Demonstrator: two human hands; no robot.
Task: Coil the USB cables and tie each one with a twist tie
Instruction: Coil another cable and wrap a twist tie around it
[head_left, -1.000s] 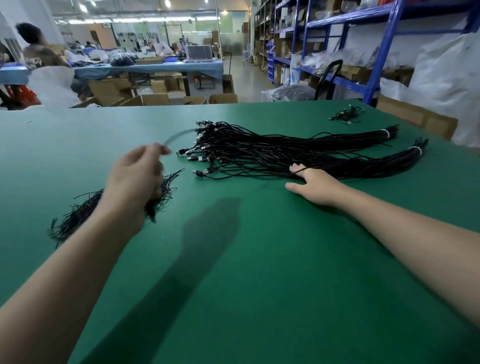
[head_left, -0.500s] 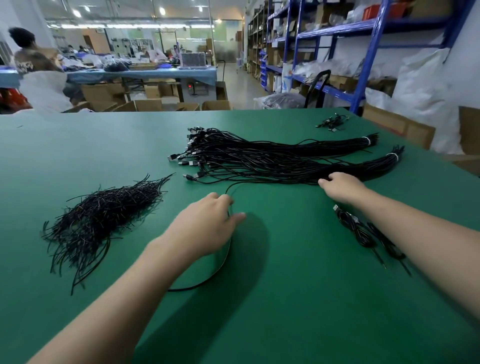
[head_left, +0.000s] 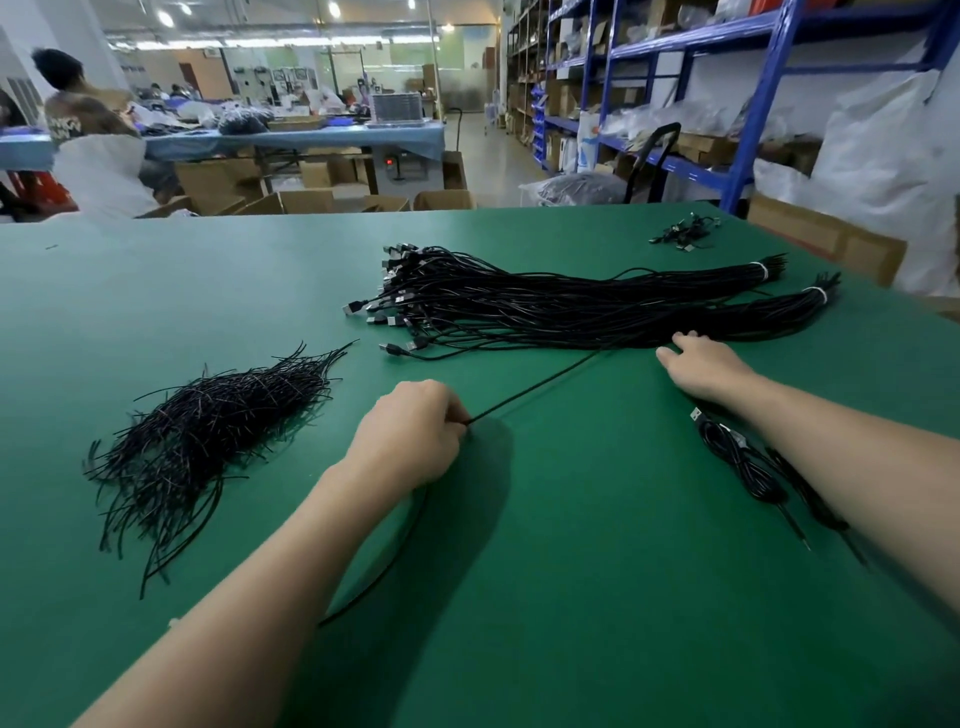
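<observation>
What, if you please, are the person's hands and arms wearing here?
Nothing shows on either. The left hand and right hand are bare, with no gloves, rings, watch or bands, and the fingers are uncovered. The left forearm and right forearm are bare too, with no sleeve in view as far as the picture's edge.

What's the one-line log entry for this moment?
left hand: grips single cable | right hand: touches cable bundle | status: untied

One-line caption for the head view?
Left hand grips one taut USB cable running from the bundle that the right hand rests on.
</observation>
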